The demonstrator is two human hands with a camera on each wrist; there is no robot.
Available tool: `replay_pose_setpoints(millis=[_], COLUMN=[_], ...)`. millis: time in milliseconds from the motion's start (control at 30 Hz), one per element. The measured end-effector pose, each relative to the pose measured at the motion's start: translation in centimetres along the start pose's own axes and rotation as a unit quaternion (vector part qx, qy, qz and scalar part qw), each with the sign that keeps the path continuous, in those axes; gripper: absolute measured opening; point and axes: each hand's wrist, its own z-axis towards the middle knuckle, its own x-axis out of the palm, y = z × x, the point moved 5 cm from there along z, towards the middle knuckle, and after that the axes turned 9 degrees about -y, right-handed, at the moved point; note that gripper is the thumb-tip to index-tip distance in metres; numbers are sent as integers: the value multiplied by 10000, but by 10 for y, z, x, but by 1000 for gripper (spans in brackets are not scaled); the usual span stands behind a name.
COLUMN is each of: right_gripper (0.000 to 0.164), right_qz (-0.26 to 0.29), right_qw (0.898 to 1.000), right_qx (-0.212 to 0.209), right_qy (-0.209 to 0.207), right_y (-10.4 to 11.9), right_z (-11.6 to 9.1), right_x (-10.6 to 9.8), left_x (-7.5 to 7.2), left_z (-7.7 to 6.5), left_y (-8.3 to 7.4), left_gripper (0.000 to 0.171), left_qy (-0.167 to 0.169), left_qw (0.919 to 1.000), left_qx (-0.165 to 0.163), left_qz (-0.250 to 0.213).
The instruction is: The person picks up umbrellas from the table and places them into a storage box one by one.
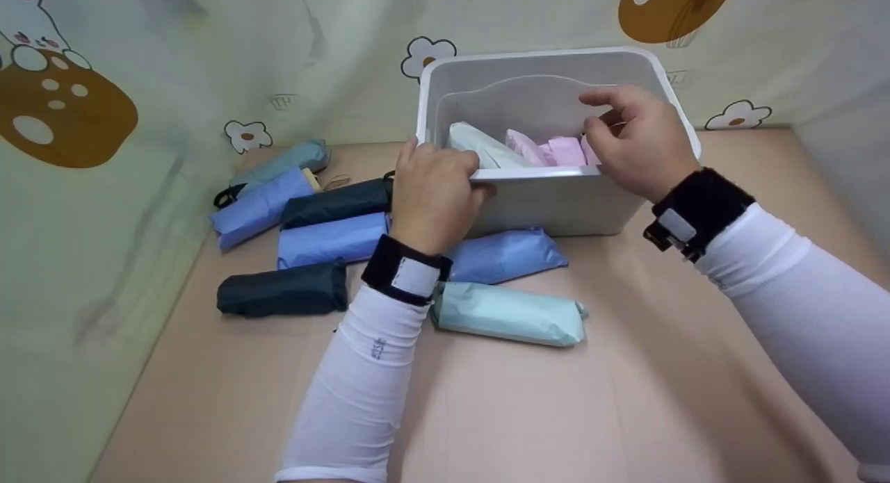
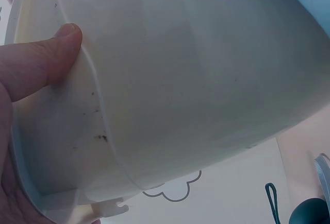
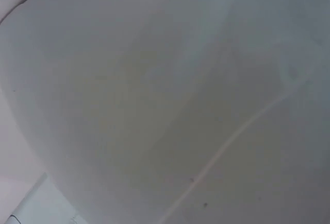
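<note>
A white plastic bin (image 1: 549,201) stands at the back of the table, with a pale mint bundle (image 1: 483,148) and pink bundles (image 1: 564,151) inside. My left hand (image 1: 438,194) grips its front rim near the left corner; in the left wrist view the thumb (image 2: 44,62) presses the outer wall. Over the front right rim hovers my right hand (image 1: 643,139), index finger and thumb apart, with nothing visible between them. Just in front of the bin lie a blue folded umbrella (image 1: 511,256) and a mint folded umbrella (image 1: 511,313). The right wrist view shows mainly the bin wall (image 3: 154,105).
Left of the bin lie more folded umbrellas: dark green (image 1: 337,203), blue (image 1: 334,241), another blue (image 1: 261,208), grey-green (image 1: 281,167) and a dark one (image 1: 281,290) nearer me. Patterned cloth (image 1: 334,66) hangs behind and beside the pinkish table (image 1: 521,413).
</note>
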Motion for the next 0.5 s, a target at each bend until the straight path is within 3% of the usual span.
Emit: replay_pose_setpoints(millis=[233, 400, 500], right_gripper=[36, 30, 27], right_qz=[242, 536, 674], right_qw=[9991, 9941, 9898], right_qx=[-291, -871, -1237], right_qy=[-203, -366, -226], right_y=[2, 6, 10], right_z=[-7, -18, -31], right_x=[-3, -3, 1], left_x=[1, 1, 1], left_z=[0, 1, 1], left_y=[-1, 0, 0], left_gripper=[21, 21, 21], left_qy=[21, 73, 66], left_qw=[10000, 10000, 10000], left_qx=[-14, -58, -71], left_qz=[0, -14, -6])
